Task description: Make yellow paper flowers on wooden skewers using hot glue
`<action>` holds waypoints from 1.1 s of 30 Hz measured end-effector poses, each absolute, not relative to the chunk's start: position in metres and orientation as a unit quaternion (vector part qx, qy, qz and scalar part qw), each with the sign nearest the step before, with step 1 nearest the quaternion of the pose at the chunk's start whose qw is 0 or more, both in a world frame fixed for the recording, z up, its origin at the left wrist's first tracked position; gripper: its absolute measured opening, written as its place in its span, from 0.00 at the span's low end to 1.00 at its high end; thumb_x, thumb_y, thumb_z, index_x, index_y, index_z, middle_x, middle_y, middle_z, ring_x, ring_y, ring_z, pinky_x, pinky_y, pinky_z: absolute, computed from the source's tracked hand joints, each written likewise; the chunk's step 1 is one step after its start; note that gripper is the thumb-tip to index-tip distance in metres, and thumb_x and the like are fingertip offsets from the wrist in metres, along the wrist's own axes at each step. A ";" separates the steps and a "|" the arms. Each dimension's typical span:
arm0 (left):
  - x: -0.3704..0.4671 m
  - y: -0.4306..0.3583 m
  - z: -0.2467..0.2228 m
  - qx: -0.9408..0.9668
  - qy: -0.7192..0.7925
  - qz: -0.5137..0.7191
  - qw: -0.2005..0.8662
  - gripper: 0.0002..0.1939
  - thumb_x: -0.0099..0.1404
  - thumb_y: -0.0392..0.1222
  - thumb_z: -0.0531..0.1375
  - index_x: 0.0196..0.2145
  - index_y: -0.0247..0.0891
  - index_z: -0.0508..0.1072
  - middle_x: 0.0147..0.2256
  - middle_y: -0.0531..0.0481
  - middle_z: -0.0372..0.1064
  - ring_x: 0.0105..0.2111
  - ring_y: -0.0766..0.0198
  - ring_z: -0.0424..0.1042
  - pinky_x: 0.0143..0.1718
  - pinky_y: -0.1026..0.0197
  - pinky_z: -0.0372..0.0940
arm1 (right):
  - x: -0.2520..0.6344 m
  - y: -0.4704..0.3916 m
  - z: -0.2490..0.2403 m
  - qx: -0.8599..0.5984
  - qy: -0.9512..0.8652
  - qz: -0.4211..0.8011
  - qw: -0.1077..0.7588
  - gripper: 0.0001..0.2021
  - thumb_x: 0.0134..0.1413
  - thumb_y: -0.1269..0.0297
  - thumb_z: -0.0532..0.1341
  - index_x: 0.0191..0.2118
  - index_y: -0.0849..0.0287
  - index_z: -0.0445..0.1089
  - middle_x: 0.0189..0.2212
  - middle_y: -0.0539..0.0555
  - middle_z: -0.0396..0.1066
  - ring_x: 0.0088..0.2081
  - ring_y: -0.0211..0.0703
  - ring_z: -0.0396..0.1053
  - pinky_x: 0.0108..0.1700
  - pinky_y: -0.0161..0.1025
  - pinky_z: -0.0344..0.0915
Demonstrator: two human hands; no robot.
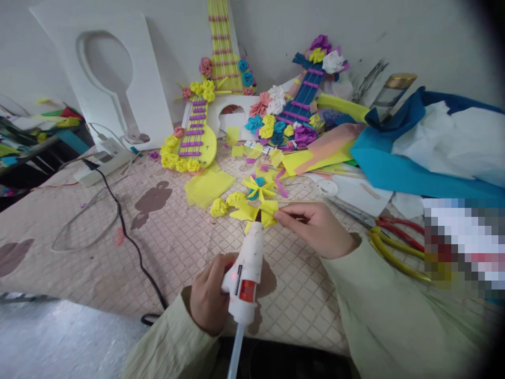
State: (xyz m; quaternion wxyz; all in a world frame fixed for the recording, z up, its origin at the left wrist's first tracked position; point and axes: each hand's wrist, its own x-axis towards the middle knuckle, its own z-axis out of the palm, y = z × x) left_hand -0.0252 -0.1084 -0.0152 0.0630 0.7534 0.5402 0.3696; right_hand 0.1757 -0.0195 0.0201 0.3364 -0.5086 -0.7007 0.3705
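My left hand is wrapped round the handle of a white hot glue gun, a clear glue stick jutting from its back end. The nozzle meets a yellow paper flower above the table. Between thumb and fingers of my right hand is the flower's right edge. Just beyond lies another yellow paper flower with a blue centre. Crumpled yellow paper roses sit to the left of the held flower.
Decorated paper guitars stand against the wall beside a white cut-out board. Scissors with red and yellow handles lie at right, near blue paper. A black cord runs from a power strip at left. Yellow sheets lie mid-table.
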 end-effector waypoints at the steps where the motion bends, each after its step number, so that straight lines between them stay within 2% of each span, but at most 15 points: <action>1: -0.025 -0.108 -0.015 0.751 0.545 0.368 0.064 0.13 0.59 0.50 0.51 0.32 0.38 0.66 0.22 0.51 0.68 0.18 0.66 0.67 0.18 0.66 0.61 | 0.176 -0.019 0.020 -0.509 -0.701 0.369 0.336 0.15 0.49 0.55 0.56 0.25 0.61 0.73 0.23 0.51 0.68 0.25 0.36 0.61 0.26 0.33 0.59; 9: -0.026 -0.107 -0.017 0.764 0.535 0.355 0.063 0.16 0.58 0.54 0.52 0.33 0.38 0.66 0.21 0.51 0.67 0.17 0.66 0.66 0.16 0.65 0.60 | 0.176 -0.020 0.020 -0.504 -0.698 0.381 0.336 0.15 0.49 0.56 0.56 0.23 0.61 0.72 0.23 0.51 0.67 0.25 0.36 0.60 0.26 0.33 0.59; 15: -0.026 -0.109 -0.019 0.760 0.551 0.337 0.073 0.13 0.57 0.51 0.52 0.33 0.38 0.66 0.19 0.53 0.65 0.15 0.67 0.64 0.16 0.65 0.59 | 0.176 -0.020 0.022 -0.507 -0.699 0.374 0.337 0.14 0.49 0.56 0.56 0.24 0.61 0.72 0.22 0.51 0.67 0.24 0.35 0.60 0.26 0.33 0.59; 20: -0.027 -0.109 -0.019 0.770 0.540 0.333 0.072 0.08 0.56 0.43 0.52 0.32 0.39 0.66 0.17 0.54 0.62 0.13 0.68 0.61 0.15 0.66 0.57 | 0.177 -0.020 0.020 -0.502 -0.704 0.372 0.338 0.14 0.49 0.55 0.56 0.25 0.60 0.72 0.22 0.50 0.67 0.24 0.35 0.59 0.25 0.33 0.58; 33: -0.024 -0.109 -0.019 0.772 0.537 0.332 0.072 0.07 0.56 0.38 0.52 0.33 0.38 0.65 0.21 0.52 0.66 0.18 0.66 0.65 0.21 0.65 0.63 | 0.176 -0.020 0.021 -0.502 -0.707 0.369 0.335 0.14 0.50 0.56 0.56 0.24 0.60 0.72 0.22 0.50 0.66 0.25 0.35 0.60 0.26 0.33 0.58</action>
